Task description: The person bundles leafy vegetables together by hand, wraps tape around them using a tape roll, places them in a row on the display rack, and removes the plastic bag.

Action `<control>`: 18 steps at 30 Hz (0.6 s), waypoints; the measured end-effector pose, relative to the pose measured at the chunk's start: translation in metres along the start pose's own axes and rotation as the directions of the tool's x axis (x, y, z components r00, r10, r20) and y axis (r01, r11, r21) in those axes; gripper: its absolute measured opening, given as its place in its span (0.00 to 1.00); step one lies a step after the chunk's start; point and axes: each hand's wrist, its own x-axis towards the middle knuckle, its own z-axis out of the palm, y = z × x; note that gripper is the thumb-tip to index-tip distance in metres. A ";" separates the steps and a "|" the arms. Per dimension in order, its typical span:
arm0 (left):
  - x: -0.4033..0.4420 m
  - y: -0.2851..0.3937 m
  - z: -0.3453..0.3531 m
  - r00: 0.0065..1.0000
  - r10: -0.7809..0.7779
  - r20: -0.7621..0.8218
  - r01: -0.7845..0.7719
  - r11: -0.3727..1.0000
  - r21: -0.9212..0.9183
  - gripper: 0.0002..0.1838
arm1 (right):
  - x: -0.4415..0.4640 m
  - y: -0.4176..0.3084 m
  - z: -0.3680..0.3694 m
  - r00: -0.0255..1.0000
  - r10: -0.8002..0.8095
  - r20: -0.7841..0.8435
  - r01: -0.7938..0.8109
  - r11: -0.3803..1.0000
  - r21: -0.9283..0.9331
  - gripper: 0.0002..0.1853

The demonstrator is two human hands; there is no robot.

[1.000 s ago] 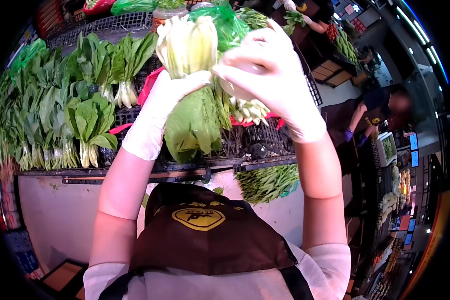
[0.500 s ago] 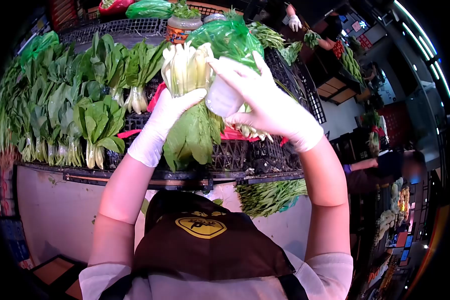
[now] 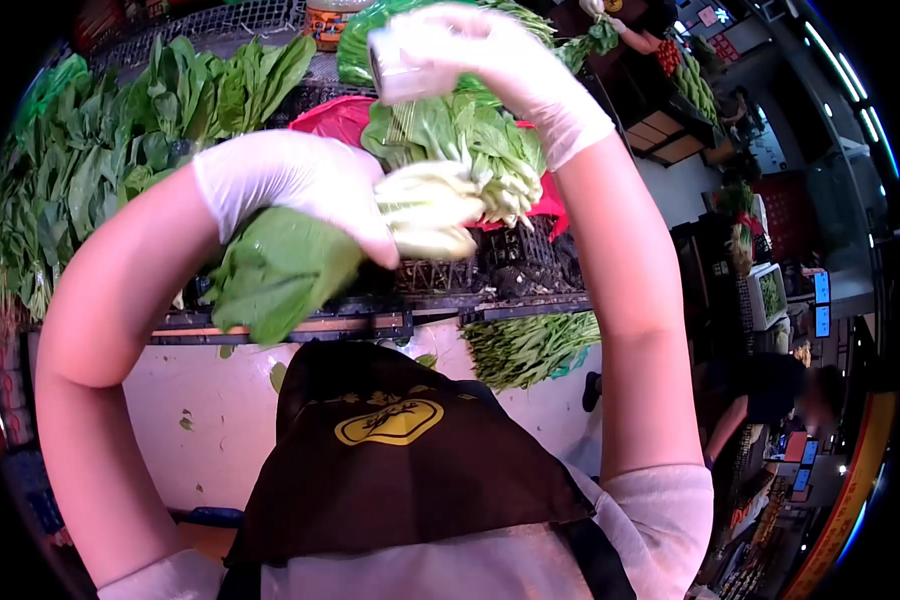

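Note:
My left hand point(image 3: 305, 185), in a white glove, is closed around a bunch of leafy greens point(image 3: 285, 265). Its pale stems point(image 3: 430, 210) point right and its broad leaves hang to the lower left. Farther up, my gloved right hand point(image 3: 480, 50) grips a whitish roll point(image 3: 400, 75) that looks like clear tape. Below the roll, more greens point(image 3: 500, 165) lie on red plastic point(image 3: 335, 120) with their stem ends toward me. A green plastic bag point(image 3: 355, 50) is behind the roll.
Upright bunches of greens point(image 3: 90, 190) fill the left of the black-crate stand. A jar with an orange label point(image 3: 325, 25) stands at the back. Thin-stemmed greens point(image 3: 530, 350) lie below the stand's front edge. Another person point(image 3: 770, 390) is at the right.
My left hand has lowered the bunch and turned it from stems up to stems pointing right. My right hand has moved up and away from the bunch with the roll.

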 end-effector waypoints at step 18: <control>-0.003 -0.063 0.019 0.913 0.218 -0.344 -0.338 0.878 -0.339 0.27 | -0.054 -0.016 0.047 0.978 -0.176 0.112 0.191 0.971 -0.142 0.25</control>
